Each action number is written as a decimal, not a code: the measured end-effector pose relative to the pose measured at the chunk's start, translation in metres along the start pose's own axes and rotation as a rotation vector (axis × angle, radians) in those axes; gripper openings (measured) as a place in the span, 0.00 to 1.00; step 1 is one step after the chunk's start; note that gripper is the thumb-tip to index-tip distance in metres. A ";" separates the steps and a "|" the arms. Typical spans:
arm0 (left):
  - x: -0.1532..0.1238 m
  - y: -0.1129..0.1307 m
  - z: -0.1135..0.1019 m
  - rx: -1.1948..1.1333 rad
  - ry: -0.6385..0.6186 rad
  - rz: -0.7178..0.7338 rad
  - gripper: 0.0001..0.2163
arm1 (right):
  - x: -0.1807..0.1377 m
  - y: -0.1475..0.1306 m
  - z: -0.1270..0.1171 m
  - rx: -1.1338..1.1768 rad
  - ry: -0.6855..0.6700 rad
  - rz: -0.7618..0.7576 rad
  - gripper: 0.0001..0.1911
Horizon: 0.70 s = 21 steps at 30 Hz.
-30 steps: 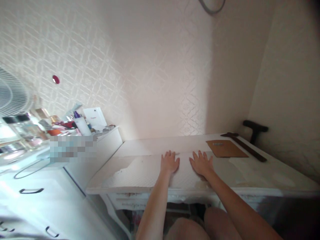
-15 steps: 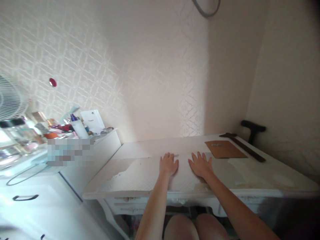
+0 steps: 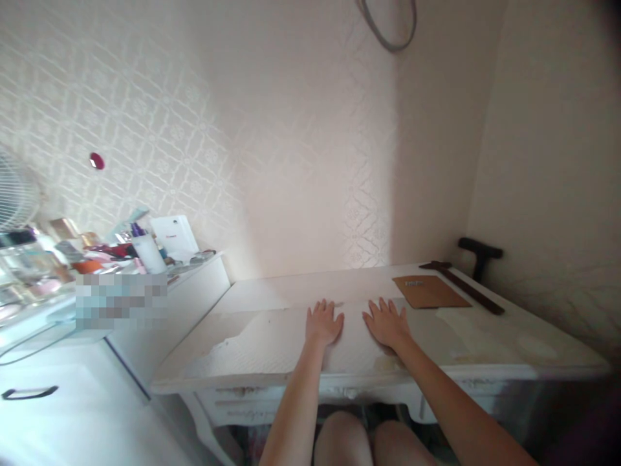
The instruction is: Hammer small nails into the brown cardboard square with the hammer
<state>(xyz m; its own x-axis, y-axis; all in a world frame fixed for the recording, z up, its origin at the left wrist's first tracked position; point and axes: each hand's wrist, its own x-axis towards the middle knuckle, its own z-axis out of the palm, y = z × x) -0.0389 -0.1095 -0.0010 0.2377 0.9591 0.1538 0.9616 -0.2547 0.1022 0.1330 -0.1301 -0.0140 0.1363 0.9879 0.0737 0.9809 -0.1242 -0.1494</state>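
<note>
My left hand (image 3: 323, 322) lies flat, palm down, fingers spread, on the white table (image 3: 272, 349) near its middle. My right hand (image 3: 387, 323) rests the same way a short gap to its right. Both hands are open and hold nothing. A brown flat card or folder (image 3: 429, 292) lies on the table beyond and to the right of my right hand. A dark long strip (image 3: 466, 287) lies along the table's far right side.
A white drawer unit (image 3: 97, 382) stands to the left, its top crowded with several bottles and tubes (image 3: 140, 249). A fan (image 3: 14, 194) sits at the far left. A dark handle (image 3: 480, 252) leans in the right corner. Patterned walls close the back and right.
The view has shifted slightly left and down; my knees show more below the table edge. Both hands have stayed flat on the table in the same place.
</note>
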 end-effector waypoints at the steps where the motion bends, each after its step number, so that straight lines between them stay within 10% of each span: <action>1: 0.000 0.000 0.000 -0.001 0.001 0.000 0.26 | 0.000 0.000 0.000 0.002 0.004 -0.001 0.30; 21: 0.001 -0.001 0.003 -0.001 0.004 0.002 0.26 | -0.003 -0.001 -0.004 0.018 0.009 0.000 0.30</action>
<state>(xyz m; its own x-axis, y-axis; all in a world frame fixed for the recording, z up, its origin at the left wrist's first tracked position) -0.0398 -0.1080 -0.0035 0.2387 0.9581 0.1581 0.9611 -0.2564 0.1026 0.1319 -0.1333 -0.0098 0.1375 0.9871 0.0821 0.9783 -0.1224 -0.1670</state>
